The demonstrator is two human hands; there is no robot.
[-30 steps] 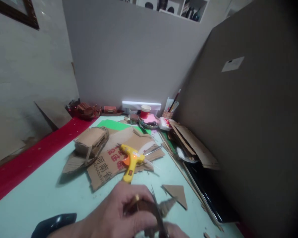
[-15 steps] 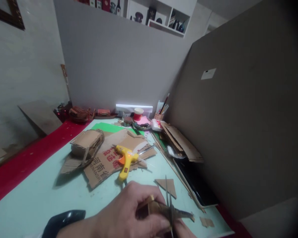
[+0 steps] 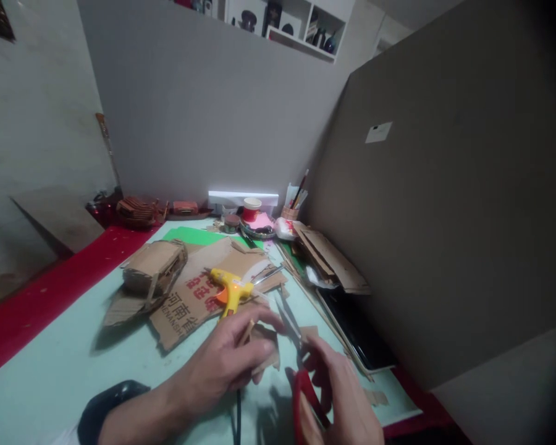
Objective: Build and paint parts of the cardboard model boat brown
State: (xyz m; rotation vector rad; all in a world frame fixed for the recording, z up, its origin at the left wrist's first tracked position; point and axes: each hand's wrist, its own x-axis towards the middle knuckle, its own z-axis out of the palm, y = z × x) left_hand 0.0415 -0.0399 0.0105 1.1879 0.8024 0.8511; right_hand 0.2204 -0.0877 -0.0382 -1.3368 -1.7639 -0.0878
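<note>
My left hand (image 3: pixel 231 355) pinches a small piece of cardboard (image 3: pixel 267 347) between thumb and fingers, above the pale green table sheet (image 3: pixel 41 386). To its right, my right hand (image 3: pixel 345 392) is closed around the red handles of a pair of scissors (image 3: pixel 303 386). The blades point up and away from me, slightly apart, close to the left fingertips. Just beyond my left hand lies a yellow glue gun (image 3: pixel 234 292), resting on a printed cardboard sheet (image 3: pixel 178 318). A flat cardboard scrap (image 3: pixel 309 332) shows partly behind the scissors.
A cardboard boat model (image 3: pixel 152 269) stands at the left. Along the right lie a black tablet-like slab (image 3: pixel 359 334) and stacked cardboard strips (image 3: pixel 336 256). Toward the back are a red paper cup (image 3: pixel 251 210) and a pen holder (image 3: pixel 290 212). A dark cable (image 3: pixel 238 417) runs toward me.
The scissors have come away from the cardboard piece, and my right hand with the red handles has risen into view. My left hand has shifted left and up. The view has tilted slightly.
</note>
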